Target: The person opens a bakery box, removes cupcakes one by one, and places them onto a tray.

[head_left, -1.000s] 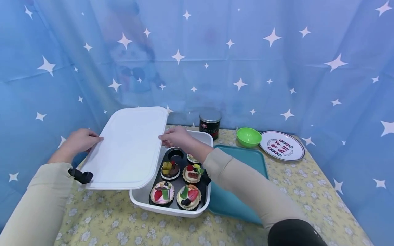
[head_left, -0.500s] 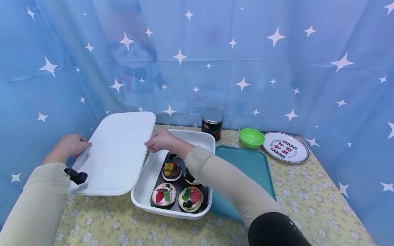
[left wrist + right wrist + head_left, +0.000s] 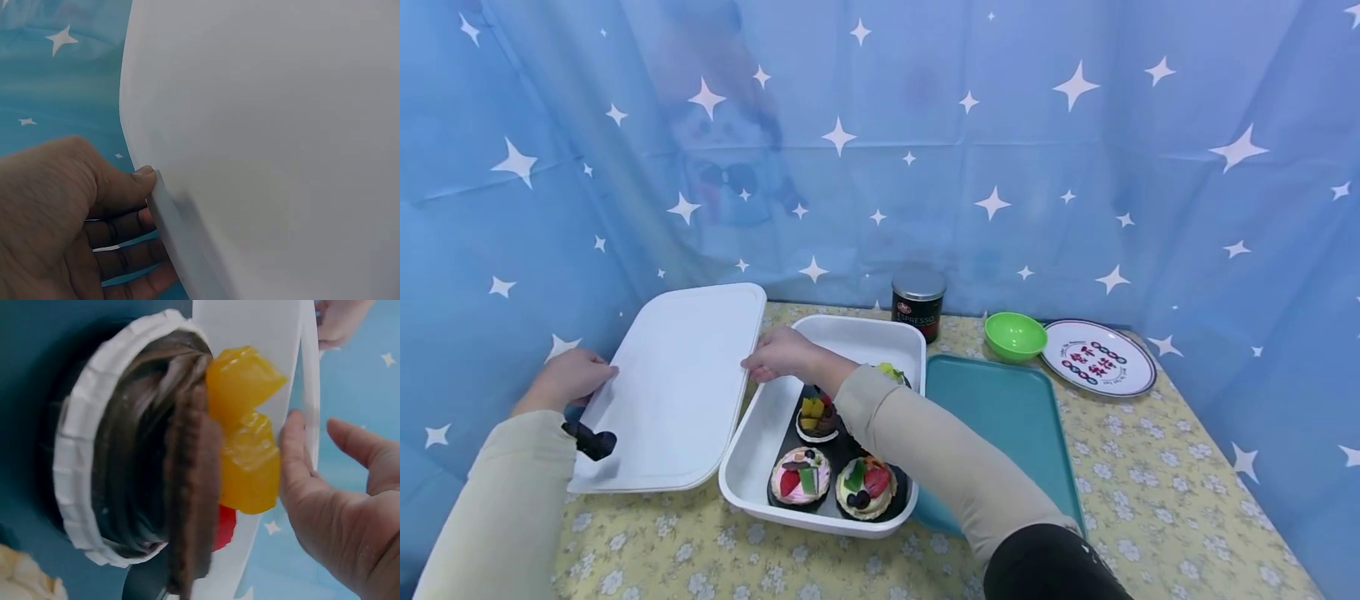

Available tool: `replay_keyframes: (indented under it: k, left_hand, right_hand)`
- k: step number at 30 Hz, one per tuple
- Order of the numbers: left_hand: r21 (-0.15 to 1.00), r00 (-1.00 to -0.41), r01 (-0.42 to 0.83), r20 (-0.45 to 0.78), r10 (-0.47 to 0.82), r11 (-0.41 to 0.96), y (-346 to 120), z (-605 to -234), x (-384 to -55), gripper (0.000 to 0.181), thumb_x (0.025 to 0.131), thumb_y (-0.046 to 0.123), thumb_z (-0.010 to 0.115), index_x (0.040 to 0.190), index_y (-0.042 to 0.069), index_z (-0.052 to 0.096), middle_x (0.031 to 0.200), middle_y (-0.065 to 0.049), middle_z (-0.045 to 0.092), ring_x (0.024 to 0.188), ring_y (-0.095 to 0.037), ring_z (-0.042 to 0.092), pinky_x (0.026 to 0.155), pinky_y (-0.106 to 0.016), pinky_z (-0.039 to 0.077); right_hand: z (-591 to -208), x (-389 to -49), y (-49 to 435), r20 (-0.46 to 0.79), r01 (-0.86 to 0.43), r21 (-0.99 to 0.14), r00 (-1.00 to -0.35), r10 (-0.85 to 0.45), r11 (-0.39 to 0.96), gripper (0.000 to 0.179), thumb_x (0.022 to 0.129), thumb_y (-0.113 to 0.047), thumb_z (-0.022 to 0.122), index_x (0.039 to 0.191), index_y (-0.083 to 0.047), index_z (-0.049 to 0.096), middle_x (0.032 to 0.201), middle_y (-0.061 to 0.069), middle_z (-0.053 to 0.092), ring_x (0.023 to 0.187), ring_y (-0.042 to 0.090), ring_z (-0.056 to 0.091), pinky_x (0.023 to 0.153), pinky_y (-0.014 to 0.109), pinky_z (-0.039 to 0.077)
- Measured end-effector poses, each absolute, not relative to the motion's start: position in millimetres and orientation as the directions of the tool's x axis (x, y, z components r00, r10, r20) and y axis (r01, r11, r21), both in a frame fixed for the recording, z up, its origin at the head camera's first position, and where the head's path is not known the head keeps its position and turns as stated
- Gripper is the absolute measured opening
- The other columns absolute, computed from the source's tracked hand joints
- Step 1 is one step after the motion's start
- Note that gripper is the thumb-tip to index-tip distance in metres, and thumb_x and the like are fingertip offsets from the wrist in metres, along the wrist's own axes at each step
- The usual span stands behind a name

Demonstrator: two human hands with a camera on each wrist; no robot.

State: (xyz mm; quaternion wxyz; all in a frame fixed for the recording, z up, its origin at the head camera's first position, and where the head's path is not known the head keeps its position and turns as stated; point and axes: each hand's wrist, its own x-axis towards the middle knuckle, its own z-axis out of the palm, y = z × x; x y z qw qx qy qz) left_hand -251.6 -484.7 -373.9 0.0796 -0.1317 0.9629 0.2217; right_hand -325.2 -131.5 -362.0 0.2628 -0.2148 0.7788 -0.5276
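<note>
A large white lid (image 3: 673, 387) lies tilted at the left, its right edge beside a white box (image 3: 741, 479). My left hand (image 3: 571, 379) pinches the lid's left edge, thumb on top and fingers beneath in the left wrist view. At the right edge is my right hand (image 3: 784, 354); in the right wrist view its thumb (image 3: 353, 440) stands apart from the lid edge (image 3: 310, 394), with the fingers on the other side. Inside the box, a dark muffin pan (image 3: 831, 492) carries several fruit-topped tarts, including a pink one (image 3: 800, 477). My right forearm hides part of the pan.
A teal tray (image 3: 1000, 408) lies right of the box. Behind stand an espresso can (image 3: 917, 308), a green bowl (image 3: 1015, 336) and a printed white plate (image 3: 1097, 358). A flowered cloth (image 3: 662, 542) covers the table, and a starry blue curtain (image 3: 925, 208) hangs behind.
Both hands have carried the lid left and downward, away from over the box. More of the box's left side now shows. The right forearm has swung left across the tarts.
</note>
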Motion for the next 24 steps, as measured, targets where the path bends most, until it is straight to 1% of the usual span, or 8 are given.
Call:
replay_keyframes:
  k: [2,4,7,10,13,17,21,24]
  left_hand:
    - [0.438,-0.946,-0.311,-0.228,-0.23,0.844,-488,-382,-252,0.053,0.1,0.028,0.054,0.119,-0.022,0.054,0.111,-0.037,0.057,0.092,-0.042,0.062,0.073,-0.048,0.057]
    - [0.472,-0.945,-0.32,-0.221,-0.241,0.821,-490,-388,-251,0.055,0.1,0.028,0.054,0.121,-0.022,0.054,0.115,-0.039,0.056,0.097,-0.046,0.062,0.075,-0.049,0.057]
    - [0.504,-0.951,-0.309,-0.176,-0.254,0.806,-494,-396,-248,0.056,0.1,0.029,0.053,0.125,-0.021,0.054,0.121,-0.041,0.052,0.103,-0.05,0.059,0.075,-0.049,0.057]
    - [0.523,-0.952,-0.3,-0.117,-0.281,0.798,-496,-402,-246,0.057,0.101,0.03,0.052,0.127,-0.02,0.054,0.126,-0.042,0.048,0.106,-0.051,0.056,0.075,-0.05,0.055]
    - [0.533,-0.934,-0.339,-0.092,-0.345,0.775,-494,-407,-243,0.056,0.102,0.032,0.052,0.128,-0.018,0.056,0.127,-0.041,0.047,0.106,-0.051,0.054,0.078,-0.053,0.053]
    - [0.576,-0.911,-0.378,-0.093,-0.401,0.725,-492,-411,-239,0.06,0.102,0.035,0.055,0.134,-0.016,0.052,0.134,-0.041,0.045,0.117,-0.055,0.048,0.09,-0.061,0.046]
    - [0.643,-0.946,-0.287,-0.072,-0.317,0.71,-494,-414,-242,0.077,0.102,0.046,0.053,0.146,-0.016,0.036,0.144,-0.042,0.037,0.129,-0.057,0.041,0.1,-0.063,0.041]
    - [0.69,-0.967,-0.223,-0.068,-0.246,0.689,-495,-415,-246,0.086,0.102,0.05,0.051,0.151,-0.015,0.025,0.148,-0.042,0.032,0.132,-0.057,0.038,0.101,-0.063,0.04]
  right_hand:
    - [-363,-326,-131,-0.167,-0.068,-0.938,-0.77,-0.616,0.34,0.014,0.093,-0.009,0.072,0.098,0.004,0.072,0.085,0.011,0.072,0.08,0.022,0.071,0.085,0.039,0.057]
    - [-364,-327,-131,-0.165,-0.06,-0.943,-0.769,-0.617,0.327,0.022,0.092,-0.008,0.073,0.108,0.006,0.07,0.087,0.01,0.073,0.081,0.021,0.072,0.083,0.038,0.057]
    - [-366,-329,-131,-0.174,-0.033,-0.951,-0.765,-0.62,0.307,0.036,0.091,-0.006,0.073,0.122,0.009,0.064,0.089,0.008,0.073,0.084,0.021,0.072,0.081,0.034,0.058]
    - [-367,-331,-131,-0.177,-0.007,-0.959,-0.765,-0.619,0.284,0.043,0.091,-0.004,0.073,0.13,0.01,0.059,0.093,0.01,0.073,0.086,0.022,0.073,0.079,0.032,0.058]
    - [-367,-331,-130,-0.172,-0.009,-0.961,-0.762,-0.624,0.275,0.045,0.092,-0.004,0.071,0.133,0.01,0.058,0.097,0.009,0.073,0.092,0.023,0.073,0.08,0.031,0.058]
    - [-367,-330,-126,-0.164,-0.02,-0.962,-0.755,-0.635,0.272,0.041,0.092,-0.007,0.072,0.13,0.006,0.062,0.101,0.007,0.073,0.104,0.029,0.07,0.085,0.033,0.056]
    - [-364,-330,-122,-0.149,-0.041,-0.959,-0.766,-0.626,0.279,0.034,0.091,-0.013,0.074,0.123,-0.002,0.069,0.107,0.003,0.072,0.111,0.031,0.067,0.088,0.035,0.055]
    - [-361,-332,-119,-0.128,-0.077,-0.951,-0.783,-0.609,0.298,0.033,0.091,-0.02,0.075,0.12,-0.005,0.071,0.108,0.0,0.071,0.11,0.029,0.067,0.091,0.036,0.054]
